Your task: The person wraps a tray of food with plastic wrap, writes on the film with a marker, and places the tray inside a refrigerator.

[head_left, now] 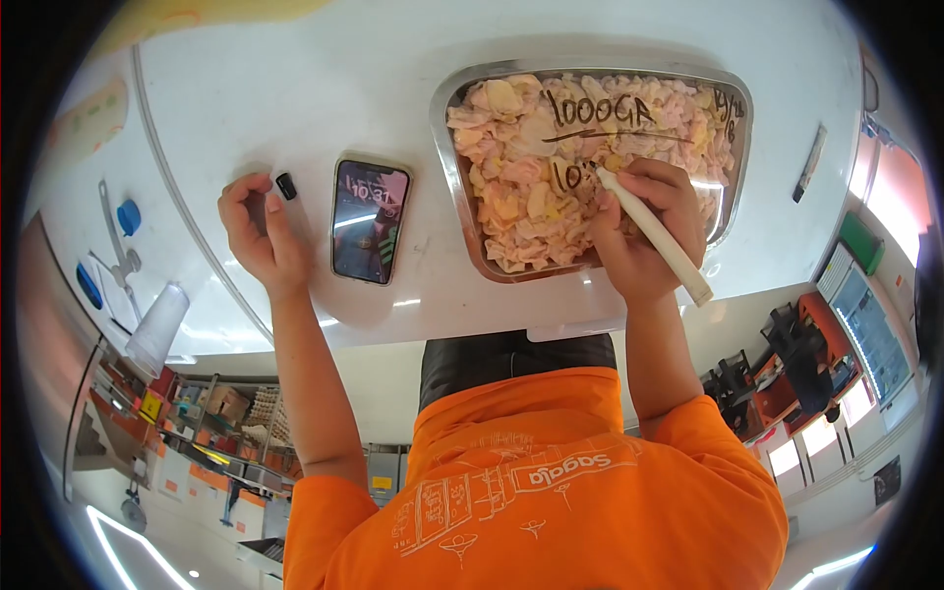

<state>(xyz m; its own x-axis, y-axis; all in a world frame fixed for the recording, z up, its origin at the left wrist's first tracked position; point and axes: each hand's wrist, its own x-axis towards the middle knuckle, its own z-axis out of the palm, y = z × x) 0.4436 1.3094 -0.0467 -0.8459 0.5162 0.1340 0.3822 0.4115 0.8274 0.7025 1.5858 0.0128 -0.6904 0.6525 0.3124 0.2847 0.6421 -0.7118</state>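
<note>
My right hand (661, 221) grips a white marker pen (664, 241), its tip on the clear cover over a metal tray (739, 187). Pale pink, ruffled pieces (511, 211) fill the tray beneath the cover. Black handwriting (602, 113) on the cover reads "1000GR", underlined, with "10:" and a partly hidden mark below it. More writing runs down the right side. My left hand (261, 231) rests to the left with curled fingers, a black marker cap (285, 186) at the tips of its thumb and forefinger.
A phone (371, 221) showing 10:31 lies between my left hand and the tray. A cutter-like tool (810, 162) lies at the right. A blue cap (129, 217) and a clear plastic cup (157, 329) are at the left. The table's front edge (472, 339) runs before my body.
</note>
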